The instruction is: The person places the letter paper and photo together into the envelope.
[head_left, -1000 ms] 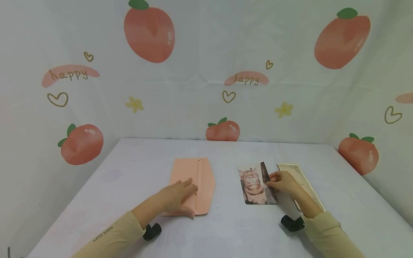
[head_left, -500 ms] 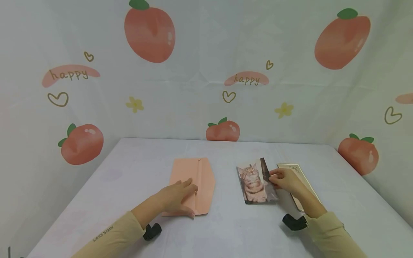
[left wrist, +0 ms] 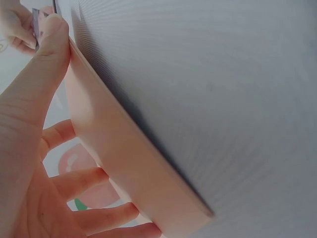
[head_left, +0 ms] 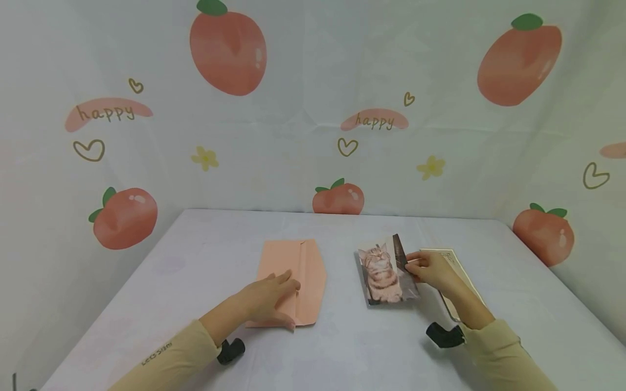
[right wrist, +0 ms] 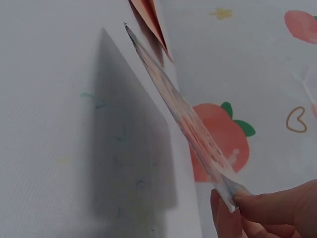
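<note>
The left hand (head_left: 268, 301) lies flat on the pink envelope (head_left: 293, 279), fingers straight and loosely together, pressing the paper to the white table (head_left: 342, 347); the thumb runs along the envelope's near edge, as the left wrist view shows (left wrist: 44, 64); nothing is pinched or gripped there. The envelope lies flat under those fingers, its flap open and extending beyond the fingertips toward the far side; a lengthwise fold runs just beside the fingertips.

The right hand (head_left: 432, 271) pinches the cat photograph (head_left: 383, 274) at its edge, thumb against curled fingers; the pinch is confirmed in the right wrist view, where the fingertips (right wrist: 277, 206) close on one corner of the print (right wrist: 183, 119). The photograph is raised on the pinched side and tilted, its far edge angled away from the fingers toward the envelope; its shadow falls on the table beneath; whether its lower edge touches the cloth I cannot tell.

A cream card with a printed border (head_left: 452, 271) lies flat on the table just behind and under the right hand, partly covered by the wrist. A black wrist mount shows below each sleeve (head_left: 230, 350) (head_left: 442, 335). The two hands are well apart, with bare tablecloth between envelope and photograph. A backdrop printed with peaches (head_left: 227, 51) hangs behind the table.
</note>
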Available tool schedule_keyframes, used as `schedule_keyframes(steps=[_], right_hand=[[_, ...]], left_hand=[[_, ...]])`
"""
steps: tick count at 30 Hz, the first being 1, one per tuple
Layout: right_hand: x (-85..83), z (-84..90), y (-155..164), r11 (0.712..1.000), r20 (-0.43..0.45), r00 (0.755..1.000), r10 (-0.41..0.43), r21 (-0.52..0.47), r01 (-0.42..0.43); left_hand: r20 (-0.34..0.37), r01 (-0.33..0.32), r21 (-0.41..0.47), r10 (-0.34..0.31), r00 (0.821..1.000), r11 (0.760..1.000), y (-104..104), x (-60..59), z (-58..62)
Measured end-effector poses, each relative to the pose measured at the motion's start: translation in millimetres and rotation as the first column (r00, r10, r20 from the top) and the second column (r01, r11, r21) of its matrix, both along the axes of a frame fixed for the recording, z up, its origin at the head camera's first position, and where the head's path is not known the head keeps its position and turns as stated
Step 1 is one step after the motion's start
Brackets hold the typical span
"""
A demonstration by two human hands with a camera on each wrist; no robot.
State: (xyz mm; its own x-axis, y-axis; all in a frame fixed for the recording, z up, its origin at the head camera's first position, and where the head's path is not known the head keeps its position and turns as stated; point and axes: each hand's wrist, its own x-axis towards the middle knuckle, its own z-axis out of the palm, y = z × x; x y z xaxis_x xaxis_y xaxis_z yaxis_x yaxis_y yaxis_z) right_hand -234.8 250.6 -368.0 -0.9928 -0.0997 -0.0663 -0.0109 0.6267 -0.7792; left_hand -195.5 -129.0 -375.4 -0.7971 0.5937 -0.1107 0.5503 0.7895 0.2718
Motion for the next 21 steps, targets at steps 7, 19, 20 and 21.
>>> schedule_keyframes(steps=[7, 19, 20, 21], right_hand=[[-0.6, 1.8, -6, 1.0, -0.012, 1.0, 0.002, -0.02, -0.002], [-1.2, 5.6, -17, 1.0, -0.012, 1.0, 0.02, -0.021, -0.02], [-1.4, 6.2, -18, 1.0, -0.014, 1.0, 0.021, -0.02, -0.021], [-1.4, 6.8, -19, 0.999, -0.017, 0.999, 0.028, -0.018, -0.028]], left_hand=[[-0.001, 0.006, 0.004, -0.006, 1.0, 1.0, 0, -1.1, -1.8], [-0.008, 0.012, 0.002, -0.012, 1.0, 1.0, -1, 1.0, 1.0], [-0.01, 0.014, 0.001, -0.014, 1.0, 1.0, -1, 1.2, 1.5], [-0.011, 0.016, -0.001, -0.016, 1.0, 1.0, -1, 1.4, 1.7]])
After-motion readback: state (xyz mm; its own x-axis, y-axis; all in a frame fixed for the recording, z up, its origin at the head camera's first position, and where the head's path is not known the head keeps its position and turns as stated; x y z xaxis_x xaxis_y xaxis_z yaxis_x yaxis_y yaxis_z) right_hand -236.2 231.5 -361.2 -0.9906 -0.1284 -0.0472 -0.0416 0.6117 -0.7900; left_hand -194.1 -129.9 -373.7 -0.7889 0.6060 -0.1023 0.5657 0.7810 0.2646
